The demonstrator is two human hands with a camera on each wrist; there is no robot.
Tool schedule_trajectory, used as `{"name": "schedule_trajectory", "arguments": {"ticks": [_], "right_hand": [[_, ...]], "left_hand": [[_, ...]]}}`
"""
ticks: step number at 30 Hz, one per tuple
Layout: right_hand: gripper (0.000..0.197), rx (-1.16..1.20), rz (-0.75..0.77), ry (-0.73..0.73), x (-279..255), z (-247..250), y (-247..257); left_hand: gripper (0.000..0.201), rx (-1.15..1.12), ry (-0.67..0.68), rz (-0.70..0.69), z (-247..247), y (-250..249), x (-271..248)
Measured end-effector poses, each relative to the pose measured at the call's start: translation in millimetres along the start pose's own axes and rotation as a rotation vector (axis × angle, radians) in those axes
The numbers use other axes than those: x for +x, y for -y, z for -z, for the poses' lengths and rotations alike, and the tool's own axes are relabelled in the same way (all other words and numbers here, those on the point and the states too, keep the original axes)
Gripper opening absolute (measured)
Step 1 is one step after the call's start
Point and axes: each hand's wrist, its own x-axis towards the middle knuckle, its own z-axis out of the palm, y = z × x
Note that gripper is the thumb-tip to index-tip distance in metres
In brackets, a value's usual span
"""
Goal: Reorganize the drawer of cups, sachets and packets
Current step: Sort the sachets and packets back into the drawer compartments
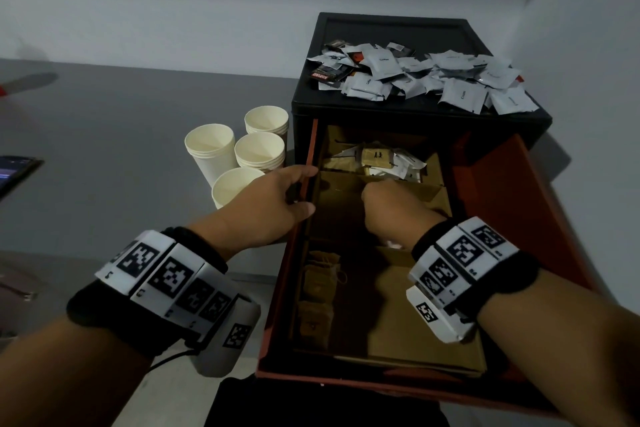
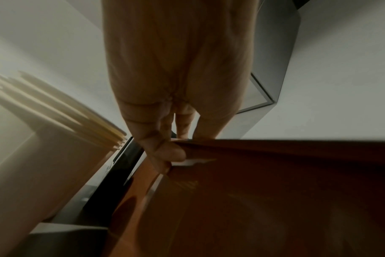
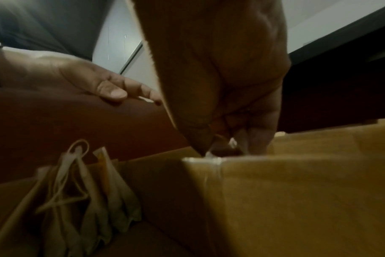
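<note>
Cardboard divider (image 3: 297,191) hides right hand (image 1: 391,208) fingertips; grip unclear.

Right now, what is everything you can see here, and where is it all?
Paper cups: four stacks, cream, on the grey surface left of the cabinet.
Cabinet: one, black, against the wall.
Sachets: a loose pile, mostly pale grey, a few dark, on the cabinet's top.
Drawer: one, red-brown, pulled open, with cardboard dividers.
Packets: a small heap, white and tan, in the rear compartment.
Small bags with string: several, brown, in the front left compartment.
Phone: one, dark, at far left.
Left hand: holds the drawer's left wall.
Right hand: curled, pinching something white at a divider.
</note>
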Motion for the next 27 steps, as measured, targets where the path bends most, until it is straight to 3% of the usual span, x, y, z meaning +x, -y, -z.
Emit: {"name": "schedule_trajectory", "arguments": {"ticks": [3, 6, 14, 21, 25, 27], "right_hand": [[0.006, 0.161, 0.05, -0.069, -3, 9, -6], [0.02, 0.331, 0.108, -0.007, -17, 25, -6], [0.023, 0.109, 0.208, 0.338, -43, 21, 21], [0.038, 0.111, 0.133, 0.34, -34, 6, 19], [0.019, 0.149, 0.143, 0.324, -34, 8, 17], [0.021, 0.165, 0.137, 0.325, -34, 7, 16]], "left_hand": [[0.052, -0.015, -0.001, -0.003, 0, 0, 0], [0.052, -0.014, -0.004, -0.004, 0, 1, 0], [0.053, -0.011, -0.006, -0.022, -1, 4, 0], [0.053, -0.054, 0.014, -0.025, -1, 5, 0], [0.053, -0.055, 0.014, -0.021, -1, 7, 2], [0.053, -0.054, 0.014, -0.021, -1, 7, 2]]}}
